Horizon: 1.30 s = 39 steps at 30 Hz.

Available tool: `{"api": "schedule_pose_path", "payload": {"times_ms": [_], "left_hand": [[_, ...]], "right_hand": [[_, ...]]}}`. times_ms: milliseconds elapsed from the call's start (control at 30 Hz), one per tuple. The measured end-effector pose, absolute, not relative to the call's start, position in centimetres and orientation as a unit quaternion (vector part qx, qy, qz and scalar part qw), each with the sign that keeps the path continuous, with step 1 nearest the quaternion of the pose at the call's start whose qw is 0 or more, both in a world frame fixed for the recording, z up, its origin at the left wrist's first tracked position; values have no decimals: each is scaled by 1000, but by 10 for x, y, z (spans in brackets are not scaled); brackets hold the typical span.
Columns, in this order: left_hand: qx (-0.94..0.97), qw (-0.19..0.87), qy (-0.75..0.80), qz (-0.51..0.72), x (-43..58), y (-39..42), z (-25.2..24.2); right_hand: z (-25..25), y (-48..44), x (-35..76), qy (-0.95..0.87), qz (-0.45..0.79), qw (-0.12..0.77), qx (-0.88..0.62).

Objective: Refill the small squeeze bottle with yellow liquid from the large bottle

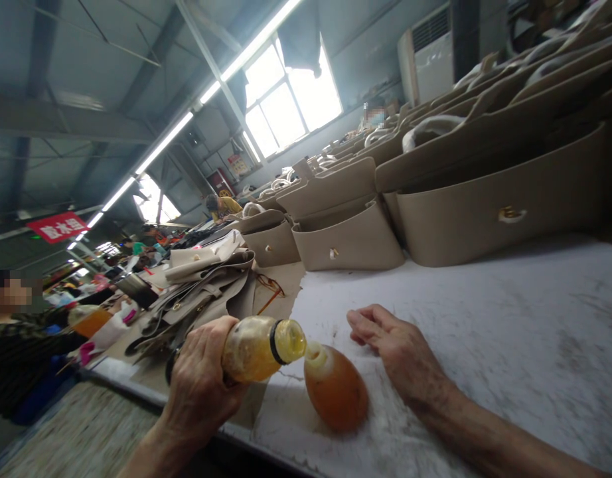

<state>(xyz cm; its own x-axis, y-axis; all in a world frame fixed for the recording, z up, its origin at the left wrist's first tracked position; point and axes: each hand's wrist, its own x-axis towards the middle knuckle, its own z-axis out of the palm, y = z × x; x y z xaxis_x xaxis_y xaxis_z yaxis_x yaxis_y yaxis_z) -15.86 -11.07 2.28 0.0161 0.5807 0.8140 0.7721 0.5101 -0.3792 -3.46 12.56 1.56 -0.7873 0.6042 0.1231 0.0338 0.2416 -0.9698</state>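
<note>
My left hand (pixel 204 372) is wrapped round a clear bottle (pixel 251 348) with yellowish contents and a black ring at its neck. The bottle lies tipped nearly level, its uncapped mouth right at the pale neck of a rounded container of orange liquid (pixel 336 388). That container stands on the white paper covering (pixel 485 332); whether the two necks touch, I cannot tell. To its right, my right hand (pixel 393 342) hovers or rests over the paper with curled fingers pressed together. Anything inside those fingers is hidden.
Beige handbags (pixel 460 219) with open flaps stand in rows along the back and right. Stacked beige bag pieces (pixel 206 285) lie to the left, near orange-brown glasses (pixel 270 292). A co-worker (pixel 17 352) is at the far left, beside another orange-filled container (pixel 89 322).
</note>
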Motion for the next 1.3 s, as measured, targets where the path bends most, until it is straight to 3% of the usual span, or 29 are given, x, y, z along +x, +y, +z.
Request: {"api": "schedule_pose_path", "payload": {"times_ms": [667,1300], "left_hand": [[-447,555,-697,-81,-147,-114,50],[-468,493,-728,-93,-151,-114,13]], "right_hand": [[18,124,-33,-738,587,261,-206],[18,125,-31,-742,581,260,-210]]}}
